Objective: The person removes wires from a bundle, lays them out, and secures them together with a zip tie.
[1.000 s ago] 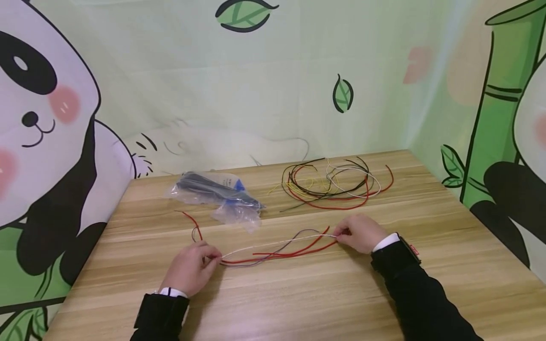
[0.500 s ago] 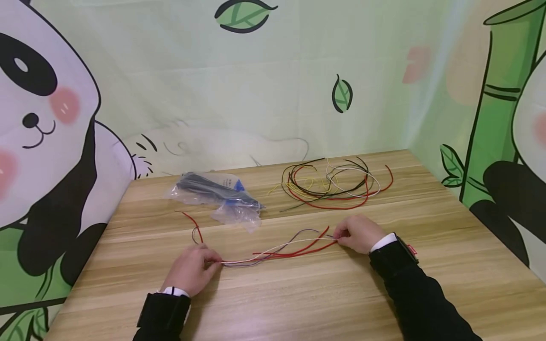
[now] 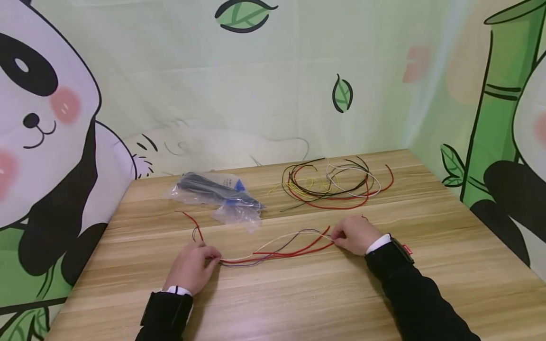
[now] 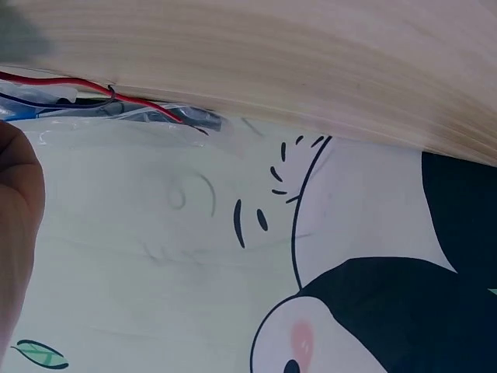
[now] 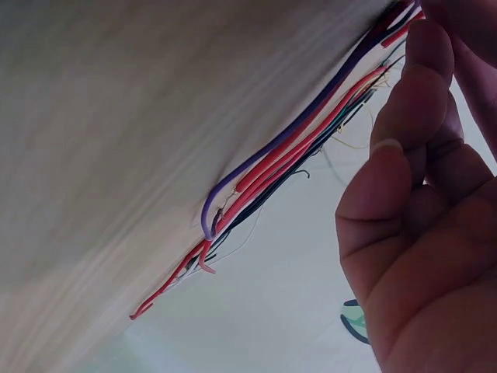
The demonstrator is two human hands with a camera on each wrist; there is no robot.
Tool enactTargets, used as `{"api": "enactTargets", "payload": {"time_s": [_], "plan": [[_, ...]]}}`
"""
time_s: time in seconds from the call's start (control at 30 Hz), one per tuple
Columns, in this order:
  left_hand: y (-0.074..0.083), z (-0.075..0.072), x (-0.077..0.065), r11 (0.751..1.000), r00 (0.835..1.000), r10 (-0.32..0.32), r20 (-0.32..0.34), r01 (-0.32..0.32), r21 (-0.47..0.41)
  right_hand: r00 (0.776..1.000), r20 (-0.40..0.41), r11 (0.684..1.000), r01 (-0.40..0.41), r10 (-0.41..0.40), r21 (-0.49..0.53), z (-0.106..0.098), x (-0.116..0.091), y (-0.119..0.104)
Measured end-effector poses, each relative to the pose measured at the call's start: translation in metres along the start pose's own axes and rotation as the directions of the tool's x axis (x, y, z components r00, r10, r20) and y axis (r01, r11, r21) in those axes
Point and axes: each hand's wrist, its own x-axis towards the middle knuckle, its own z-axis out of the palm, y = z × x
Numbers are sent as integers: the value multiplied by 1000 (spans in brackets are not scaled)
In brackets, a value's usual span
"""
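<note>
- The white wire [image 3: 275,238], straighter before, now arches: more slack.
- Left hand's [image 3: 189,269] grip pinches red wire [image 3: 294,255] and white wire together.
- Right hand's [image 3: 356,234] grip, slightly nearer, pinches white wire's end.

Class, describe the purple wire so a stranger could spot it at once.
On the wooden table, look at the span between the left hand and the right hand. There, the purple wire bends in a loose wave, its colour setting it apart from the red wires and the white wire.

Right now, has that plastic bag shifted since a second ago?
No, neither way: against the back edge of the table in the head view, the plastic bag lies where it was.
</note>
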Motion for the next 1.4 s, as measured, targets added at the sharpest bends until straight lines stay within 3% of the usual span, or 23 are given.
{"api": "enactTargets", "payload": {"time_s": [0.2,0.4,0.7,0.93,1.03,1.17,1.4], "plan": [[1,0,-1,1000,1000,-7,14,7,-7,1000,-1,1000,4,-4,-12,2,1,-1],[2,2,-1,999,1000,30,-2,-30,-15,999,-45,1000,-10,9,-23,5,2,0],[6,2,-1,1000,998,19,54,-19,0,998,-52,982,-50,41,-181,12,10,-18],[9,3,-1,1000,998,13,56,-12,-5,998,-59,957,-11,-6,-291,19,11,-26],[8,3,-2,1000,998,5,56,-5,-5,999,-24,969,15,-22,-245,15,9,-27],[9,4,-2,1000,999,6,49,-5,-14,999,36,994,15,-11,-106,4,-1,-23],[9,3,-1,1000,1000,19,6,-18,-19,991,132,1000,28,-28,1,-3,-7,-18]]}}
